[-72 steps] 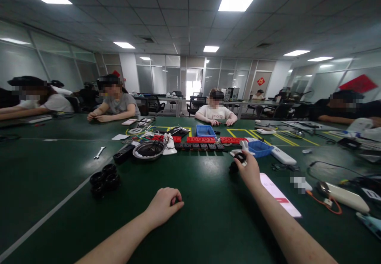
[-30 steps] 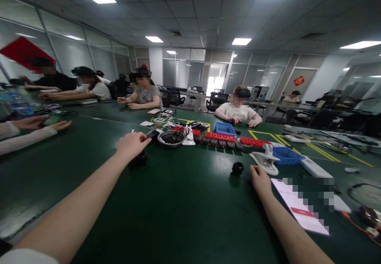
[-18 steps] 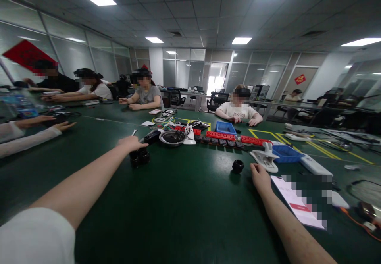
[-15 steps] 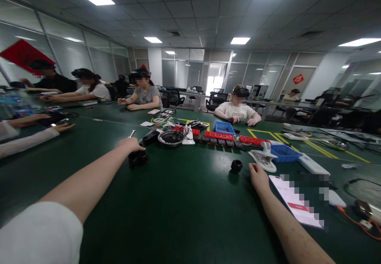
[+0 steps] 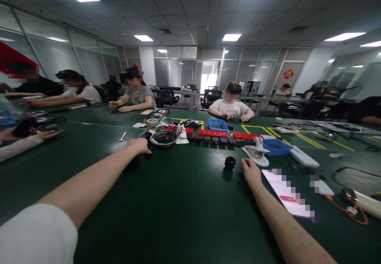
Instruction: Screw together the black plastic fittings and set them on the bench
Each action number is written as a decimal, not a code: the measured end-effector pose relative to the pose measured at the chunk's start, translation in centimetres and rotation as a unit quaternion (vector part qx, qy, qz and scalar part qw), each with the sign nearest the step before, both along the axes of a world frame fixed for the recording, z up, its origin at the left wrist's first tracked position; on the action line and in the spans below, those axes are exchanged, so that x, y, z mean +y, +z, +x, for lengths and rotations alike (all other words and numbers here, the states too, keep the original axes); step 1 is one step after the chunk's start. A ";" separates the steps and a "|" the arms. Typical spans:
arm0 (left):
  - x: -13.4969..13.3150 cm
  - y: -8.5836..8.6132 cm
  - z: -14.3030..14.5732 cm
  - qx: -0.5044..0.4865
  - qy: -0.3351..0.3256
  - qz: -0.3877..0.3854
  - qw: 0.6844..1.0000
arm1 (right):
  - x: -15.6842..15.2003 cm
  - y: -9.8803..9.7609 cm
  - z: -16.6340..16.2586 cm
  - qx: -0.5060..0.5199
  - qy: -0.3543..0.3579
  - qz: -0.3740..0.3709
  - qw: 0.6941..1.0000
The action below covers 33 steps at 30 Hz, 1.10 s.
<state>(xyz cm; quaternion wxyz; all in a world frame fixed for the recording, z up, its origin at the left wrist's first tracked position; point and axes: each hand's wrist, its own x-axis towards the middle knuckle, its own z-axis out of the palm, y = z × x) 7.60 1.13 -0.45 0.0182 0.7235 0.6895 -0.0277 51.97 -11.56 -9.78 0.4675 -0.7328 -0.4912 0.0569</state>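
The left grip is held at black parts that are mostly hidden by it; whether anything is clamped there cannot be told. The right grip is rested on the table, fingers loosely curled, whether together or apart being unclear. Just left of it is seen a black part; beyond it, a white clip; to its right, a phone.

A dark green table fills the lower frame. On it, a wrench lies left of centre; a metal bowl, a row of red strips and a blue bin sit mid-frame; right of centre are a black ring, a white clip, a second blue bin and a phone.
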 end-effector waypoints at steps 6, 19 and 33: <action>-3.7 -1.0 8.5 -0.082 -0.183 0.002 0.980 | -1.8 3.0 -1.6 -0.001 0.019 0.093 0.996; -12.8 -4.8 11.1 -0.368 -0.386 -0.084 0.842 | -5.2 5.2 -11.6 -0.090 0.472 -0.248 0.842; -12.2 -5.5 11.3 -0.374 -0.379 -0.068 0.844 | -3.7 2.4 -14.1 -0.156 0.421 -0.158 0.879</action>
